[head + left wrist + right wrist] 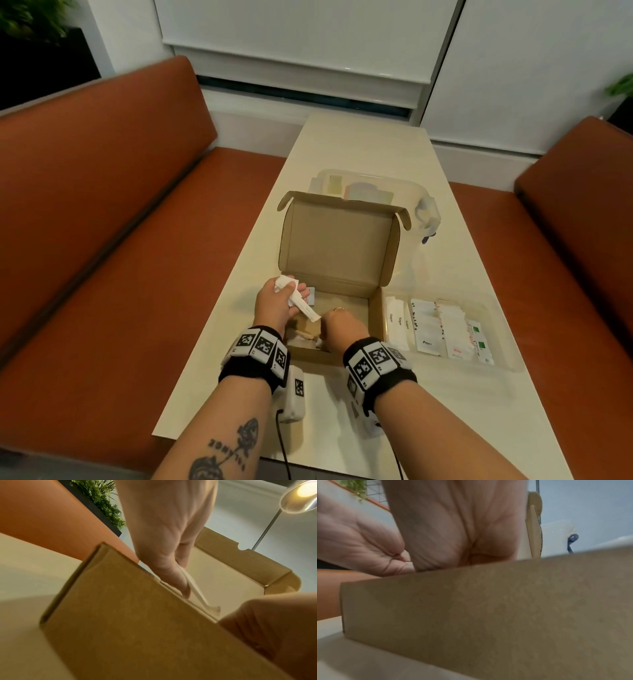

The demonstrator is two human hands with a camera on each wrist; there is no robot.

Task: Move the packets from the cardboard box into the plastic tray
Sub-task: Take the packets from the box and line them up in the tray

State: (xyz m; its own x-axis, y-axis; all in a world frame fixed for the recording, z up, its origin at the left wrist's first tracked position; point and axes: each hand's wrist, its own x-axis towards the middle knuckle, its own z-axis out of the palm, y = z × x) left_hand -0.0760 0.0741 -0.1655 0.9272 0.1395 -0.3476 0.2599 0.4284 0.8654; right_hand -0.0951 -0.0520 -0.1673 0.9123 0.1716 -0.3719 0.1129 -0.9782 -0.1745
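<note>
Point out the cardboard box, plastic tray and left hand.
cardboard box (337, 245): head view, inside of the raised lid.
plastic tray (506, 346): head view, clear right wall.
left hand (275, 305): head view, back of the hand, gripping white packets.

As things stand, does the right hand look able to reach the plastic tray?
Probably yes: the right hand is down in the open cardboard box, and the plastic tray sits right beside it, open-topped, with nothing between.

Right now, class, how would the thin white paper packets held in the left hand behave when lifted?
The thin white paper packets probably flop: one end droops below the left hand. They look light, since several sit in one grip. Being flat, they are unlikely to roll.
</note>
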